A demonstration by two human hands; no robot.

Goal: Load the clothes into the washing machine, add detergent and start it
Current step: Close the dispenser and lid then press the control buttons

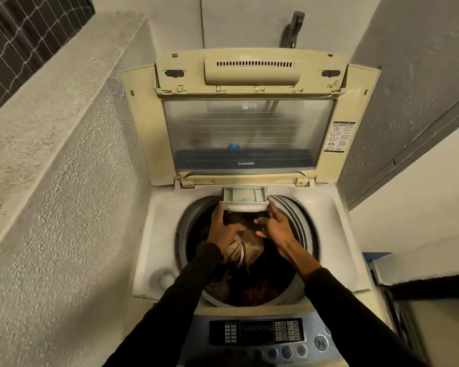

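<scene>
Clothes (245, 250) in drum (289, 207), detergent drawer (244, 198) out

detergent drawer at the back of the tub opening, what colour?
White, with a pale greenish tint inside its compartments. The detergent drawer shows clearly in the head view, pulled out.

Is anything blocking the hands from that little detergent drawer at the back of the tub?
Nothing visible. The left hand and right hand already touch the pulled-out detergent drawer at its two front corners. The raised lid stands behind it and the clothes lie below.
</scene>
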